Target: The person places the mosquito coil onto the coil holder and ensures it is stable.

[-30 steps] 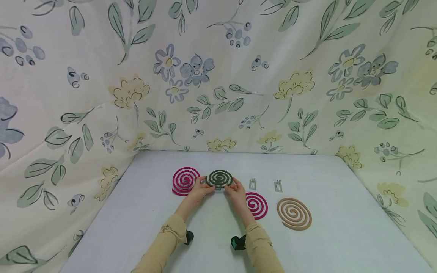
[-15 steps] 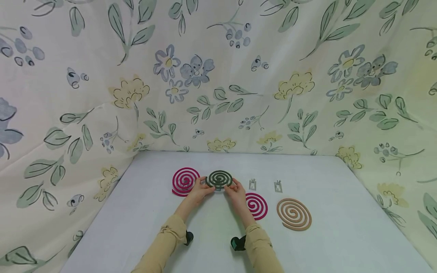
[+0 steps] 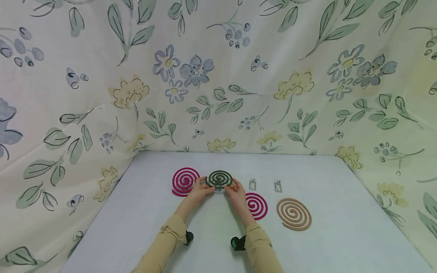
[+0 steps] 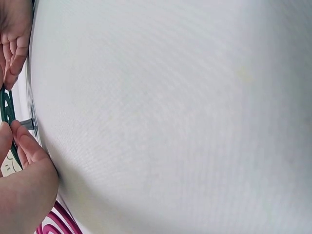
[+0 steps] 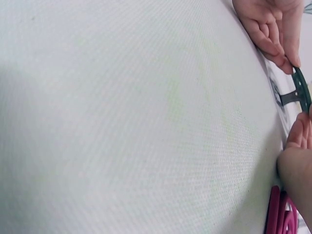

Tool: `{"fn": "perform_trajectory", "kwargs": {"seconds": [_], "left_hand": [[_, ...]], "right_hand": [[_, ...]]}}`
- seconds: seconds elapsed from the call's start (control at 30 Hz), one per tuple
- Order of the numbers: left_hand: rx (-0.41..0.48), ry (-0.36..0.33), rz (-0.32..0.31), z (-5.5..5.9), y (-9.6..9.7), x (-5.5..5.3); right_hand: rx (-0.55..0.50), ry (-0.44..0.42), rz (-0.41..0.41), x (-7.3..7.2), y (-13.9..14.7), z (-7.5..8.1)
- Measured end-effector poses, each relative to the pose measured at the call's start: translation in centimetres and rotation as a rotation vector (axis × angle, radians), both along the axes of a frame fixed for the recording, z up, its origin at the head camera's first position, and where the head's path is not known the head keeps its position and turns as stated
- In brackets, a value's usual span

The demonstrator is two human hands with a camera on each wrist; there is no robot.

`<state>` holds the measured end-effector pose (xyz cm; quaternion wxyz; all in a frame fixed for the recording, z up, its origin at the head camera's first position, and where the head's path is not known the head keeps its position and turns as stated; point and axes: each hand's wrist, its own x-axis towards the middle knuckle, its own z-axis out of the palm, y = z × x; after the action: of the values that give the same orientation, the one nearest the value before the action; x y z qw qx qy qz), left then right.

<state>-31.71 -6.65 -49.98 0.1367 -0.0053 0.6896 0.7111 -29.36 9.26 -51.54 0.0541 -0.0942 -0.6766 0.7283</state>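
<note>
A dark green mosquito coil (image 3: 219, 179) lies between my two hands at the middle of the table. My left hand (image 3: 201, 189) pinches its left edge between thumb and fingers. On the opposite side my right hand (image 3: 237, 192) pinches the right edge the same way. Under the coil, a small metal stand (image 5: 289, 98) rises from the table in the right wrist view, meeting the coil's underside. Fingers hide parts of the coil's rim. Close to my left hand is a magenta coil (image 3: 184, 178); another magenta coil (image 3: 257, 206) is partly covered by my right wrist.
Two flat metal coil stands (image 3: 252, 184) lie to the right of the green coil. A tan coil (image 3: 294, 214) rests farther right on the white table (image 3: 355, 227). Behind the table hangs a floral cloth (image 3: 252, 106). A black wrist device (image 3: 238, 243) sits at the right sleeve.
</note>
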Motion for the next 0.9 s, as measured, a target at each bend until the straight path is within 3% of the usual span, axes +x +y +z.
{"fn": "perform_trajectory", "kwargs": {"seconds": [0.63, 0.9], "left_hand": [[0.002, -0.018, 0.022, 0.0, 0.2, 0.0], [0.013, -0.014, 0.021, -0.1, 0.1, -0.1]], "right_hand": [[-0.014, 0.010, -0.002, 0.0, 0.0, 0.0], [-0.018, 0.012, 0.027, 1.1, 0.1, 1.8]]}}
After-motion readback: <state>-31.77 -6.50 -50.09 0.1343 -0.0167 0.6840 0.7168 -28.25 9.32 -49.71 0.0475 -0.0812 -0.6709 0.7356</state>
